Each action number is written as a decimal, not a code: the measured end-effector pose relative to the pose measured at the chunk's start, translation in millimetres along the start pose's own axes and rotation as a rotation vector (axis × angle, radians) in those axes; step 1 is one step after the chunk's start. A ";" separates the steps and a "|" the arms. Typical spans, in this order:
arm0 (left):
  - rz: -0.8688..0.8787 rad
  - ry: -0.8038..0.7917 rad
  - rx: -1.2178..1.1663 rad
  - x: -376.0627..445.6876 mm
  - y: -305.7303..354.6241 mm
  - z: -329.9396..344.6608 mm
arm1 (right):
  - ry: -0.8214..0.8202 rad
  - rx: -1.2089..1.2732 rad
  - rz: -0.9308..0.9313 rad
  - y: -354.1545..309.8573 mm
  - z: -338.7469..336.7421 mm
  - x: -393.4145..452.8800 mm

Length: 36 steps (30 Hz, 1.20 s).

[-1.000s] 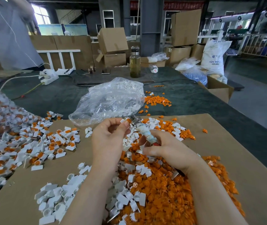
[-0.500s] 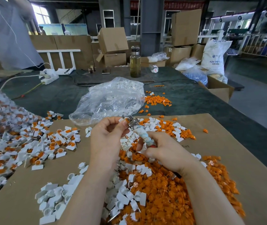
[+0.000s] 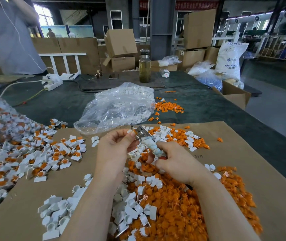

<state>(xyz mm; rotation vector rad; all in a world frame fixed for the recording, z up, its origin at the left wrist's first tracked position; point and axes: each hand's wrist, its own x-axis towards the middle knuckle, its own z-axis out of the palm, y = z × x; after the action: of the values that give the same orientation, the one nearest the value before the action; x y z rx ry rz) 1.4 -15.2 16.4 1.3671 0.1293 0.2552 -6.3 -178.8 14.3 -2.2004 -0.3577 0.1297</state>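
A cardboard sheet (image 3: 243,162) lies strewn with orange caps (image 3: 182,214). Just above them, my left hand (image 3: 114,150) pinches a small white part (image 3: 130,131) at the metal head of a tape-wrapped tool (image 3: 149,143). My right hand (image 3: 177,164) grips its handle.

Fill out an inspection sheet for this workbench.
Surface: cardboard sheet over a dark green table.
Job's things: wrapped-handle tool; small white part at its tip; heaps of orange caps and white parts; assembled pieces to the left.
Clutter: clear plastic bag, bottle.
Grippers: left hand pinches the white part; right hand grips the tool.
Cables: power strip with leads on the far table.
Surroundings: cardboard boxes, white sack, a standing person.
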 end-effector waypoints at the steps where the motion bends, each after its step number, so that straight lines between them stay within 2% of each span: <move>1: -0.050 0.005 -0.028 0.6 1.1 -1.8 | 0.007 -0.027 0.002 1.0 0.9 1.0; 4: -0.237 0.108 -0.184 8.0 5.8 -14.4 | 0.060 -0.128 0.005 3.1 3.0 3.6; 7: -0.389 0.280 -0.427 19.9 10.6 -36.1 | 0.179 -0.098 0.027 6.6 0.1 4.7; 13: -0.484 0.558 -0.875 31.8 6.2 -74.1 | 0.347 -0.206 0.118 20.2 -6.1 7.1; 17: -0.425 0.652 -1.017 36.1 3.5 -84.3 | 0.292 -0.284 0.160 24.1 -8.9 7.4; 22: -0.326 0.685 -1.137 35.3 5.1 -86.0 | 0.088 -0.330 0.102 19.0 -5.2 5.9; 24: -0.339 0.651 -1.028 33.5 9.1 -84.1 | 0.028 -0.370 0.063 15.2 1.4 7.6; 26: -0.379 0.572 -0.768 29.5 11.9 -79.5 | 0.016 -0.440 0.020 11.9 9.5 10.5; 28: -0.387 0.452 -0.482 26.4 12.6 -72.6 | 0.052 -0.495 0.004 10.7 18.1 13.2; 32: -0.299 0.246 -0.047 25.9 7.6 -58.4 | 0.171 -0.586 0.010 10.6 29.5 17.4; 36: -0.248 0.082 0.409 22.7 4.4 -51.9 | 0.179 -0.593 0.022 9.2 33.2 20.2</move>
<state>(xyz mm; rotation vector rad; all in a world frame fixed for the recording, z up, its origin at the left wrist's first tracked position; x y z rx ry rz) 10.4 40.6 11.6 1.7281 0.4355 0.0769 7.6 -152.7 -12.5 -2.7751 -0.2958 -0.1861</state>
